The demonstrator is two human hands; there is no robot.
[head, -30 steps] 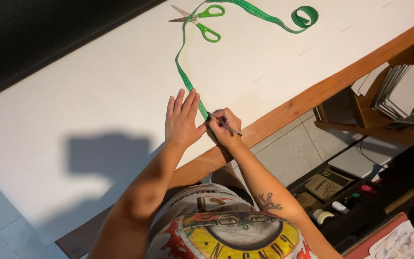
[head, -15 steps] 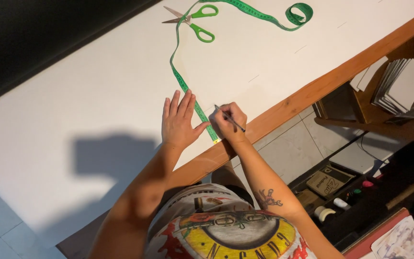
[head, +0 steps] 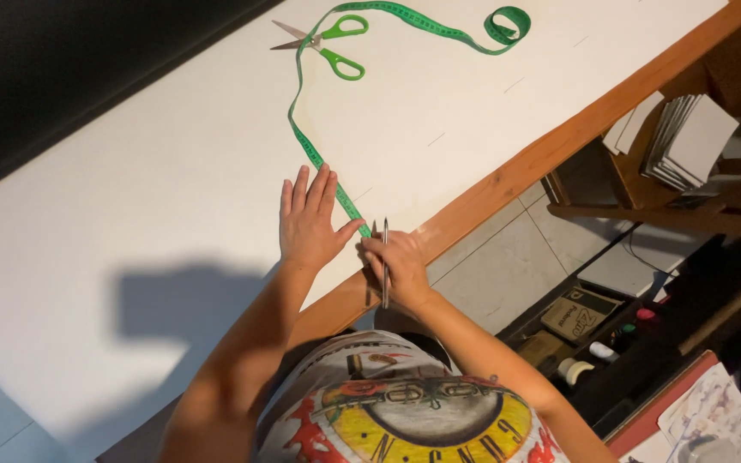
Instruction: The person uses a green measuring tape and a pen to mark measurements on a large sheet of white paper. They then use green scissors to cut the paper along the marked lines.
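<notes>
While the left hand (head: pixel 309 225) stays flat, fingers spread, pressing the near end of the green tape (head: pixel 319 163) onto the white sheet (head: pixel 173 171), the right hand (head: pixel 396 266) has changed its hold on the pencil (head: pixel 384 261): half a second ago the pencil was angled with its tip at the tape end, and it now stands straight along the hand, pointing away from the body, just beside the tape end near the wooden tabletop edge (head: pixel 508 180). The right grip is clenched around the pencil; the left grip is released, palm down on tape and sheet. Judged from this, one mark at the tape end is complete. The tape runs from the left hand up the sheet, past the green-handled scissors (head: pixel 328 47), to a loose coil at the far right
</notes>
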